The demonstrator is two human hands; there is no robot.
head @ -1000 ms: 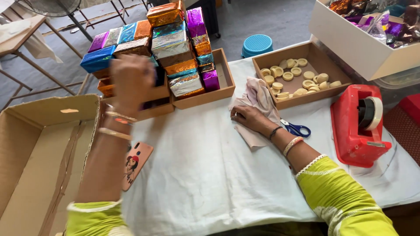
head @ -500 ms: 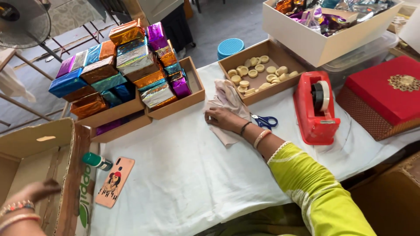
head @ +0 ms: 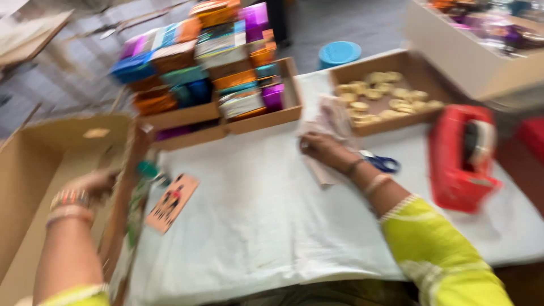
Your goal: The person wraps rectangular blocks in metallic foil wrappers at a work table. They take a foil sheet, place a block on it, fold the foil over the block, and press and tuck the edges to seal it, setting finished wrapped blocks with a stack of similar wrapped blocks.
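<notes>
The view is motion-blurred. The left hand [head: 93, 184] rests on the side wall of a large open brown cardboard box [head: 34, 187] beside the white-covered table [head: 255, 215]. The right hand [head: 320, 148] lies on a pale folded cloth [head: 331, 122], just beside blue-handled scissors [head: 382, 163]. A red tape dispenser [head: 462, 156] stands to the right. Behind sit a shallow cardboard tray of small round tan pieces [head: 385, 99] and cardboard trays of shiny coloured packets [head: 215, 73].

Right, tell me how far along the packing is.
Done: little shows; the large cardboard box looks empty. In hand: the left hand grips its wall, the right hand rests on folded paper. Left: the stacked colourful boxes sit in their trays.
</notes>
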